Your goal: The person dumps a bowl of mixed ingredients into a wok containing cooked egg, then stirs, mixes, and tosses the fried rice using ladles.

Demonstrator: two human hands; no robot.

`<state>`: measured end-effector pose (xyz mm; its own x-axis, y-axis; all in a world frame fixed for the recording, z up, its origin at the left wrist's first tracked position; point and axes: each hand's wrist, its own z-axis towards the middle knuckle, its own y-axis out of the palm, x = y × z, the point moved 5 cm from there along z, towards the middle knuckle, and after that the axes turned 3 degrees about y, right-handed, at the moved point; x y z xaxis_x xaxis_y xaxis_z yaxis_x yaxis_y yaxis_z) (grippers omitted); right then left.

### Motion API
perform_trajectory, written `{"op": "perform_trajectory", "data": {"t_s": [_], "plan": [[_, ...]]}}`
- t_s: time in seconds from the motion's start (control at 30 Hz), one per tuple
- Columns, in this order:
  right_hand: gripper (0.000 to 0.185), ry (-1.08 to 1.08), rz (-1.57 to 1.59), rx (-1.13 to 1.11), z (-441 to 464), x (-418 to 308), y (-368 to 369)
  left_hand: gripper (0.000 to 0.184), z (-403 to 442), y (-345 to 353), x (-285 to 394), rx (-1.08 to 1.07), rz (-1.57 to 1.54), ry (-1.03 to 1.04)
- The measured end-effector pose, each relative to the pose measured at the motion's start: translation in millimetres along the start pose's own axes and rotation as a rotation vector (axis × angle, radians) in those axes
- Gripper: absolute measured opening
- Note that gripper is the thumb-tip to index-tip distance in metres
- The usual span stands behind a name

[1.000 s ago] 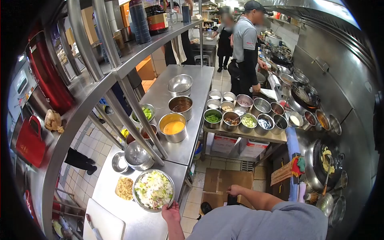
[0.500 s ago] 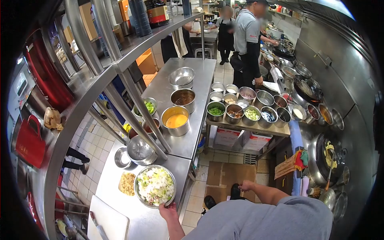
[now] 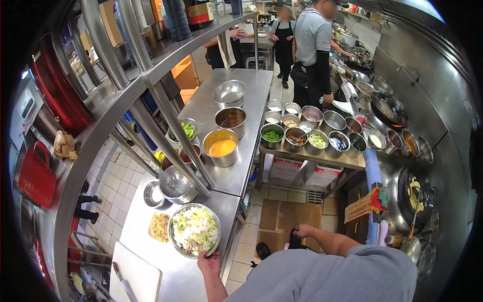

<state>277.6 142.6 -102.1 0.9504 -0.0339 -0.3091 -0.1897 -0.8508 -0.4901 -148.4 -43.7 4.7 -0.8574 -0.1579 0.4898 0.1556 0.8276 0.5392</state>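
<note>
My left hand (image 3: 208, 262) is at the near rim of a metal bowl (image 3: 220, 238) on the steel counter, its fingers closed on the edge. The bowl holds white rice with chopped green and pinkish pieces. Left of it lies a pile of brown minced food (image 3: 159, 227). My right hand (image 3: 303, 231) hangs low over the floor by my shoe, fingers curled in; whether anything is inside them is hidden. Nearer me on the counter, a knife (image 3: 124, 283) rests on a white cutting board (image 3: 143, 269).
Metal pots, one with yellow liquid (image 3: 221, 148), stand farther along the counter. A side table (image 3: 312, 157) carries several ingredient tins. At right, a wok (image 3: 402, 201) holds yellow food and a ladle. Shelf posts (image 3: 173, 121) rise at left. A co-worker (image 3: 308, 55) stands ahead.
My left hand's grip at the bowl rim has shifted slightly, and the bowl sits a little farther from me. My right hand has moved slightly left. Co-workers in the background have changed posture.
</note>
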Motion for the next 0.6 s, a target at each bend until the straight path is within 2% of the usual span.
{"op": "perform_trajectory", "data": {"t_s": [0.2, 0.3, 0.4, 0.47, 0.6], "plan": [[0.039, -0.019, -0.051, -0.001, -2.4, 9.1, 3.4, 0.018, -14.9, 10.5, 0.8, 0.032, -0.006, -0.006], [0.040, 0.039, 0.039, 0.011, -14.0, 5.9, -4.5, 0.020, -15.5, 14.4, 2.0, 0.037, 0.010, -0.009], [0.040, -0.023, -0.043, 0.013, -11.1, 4.4, -6.6, 0.021, -12.8, 13.5, 2.9, 0.042, 0.025, -0.015], [0.040, 0.031, 0.096, 0.013, -12.2, 8.1, -5.5, 0.021, -12.5, 12.4, 2.4, 0.043, 0.025, -0.012], [0.035, 0.005, 0.044, 0.024, -14.7, 12.2, -2.9, 0.022, -13.1, 15.4, 2.4, 0.028, 0.028, -0.007]]}}
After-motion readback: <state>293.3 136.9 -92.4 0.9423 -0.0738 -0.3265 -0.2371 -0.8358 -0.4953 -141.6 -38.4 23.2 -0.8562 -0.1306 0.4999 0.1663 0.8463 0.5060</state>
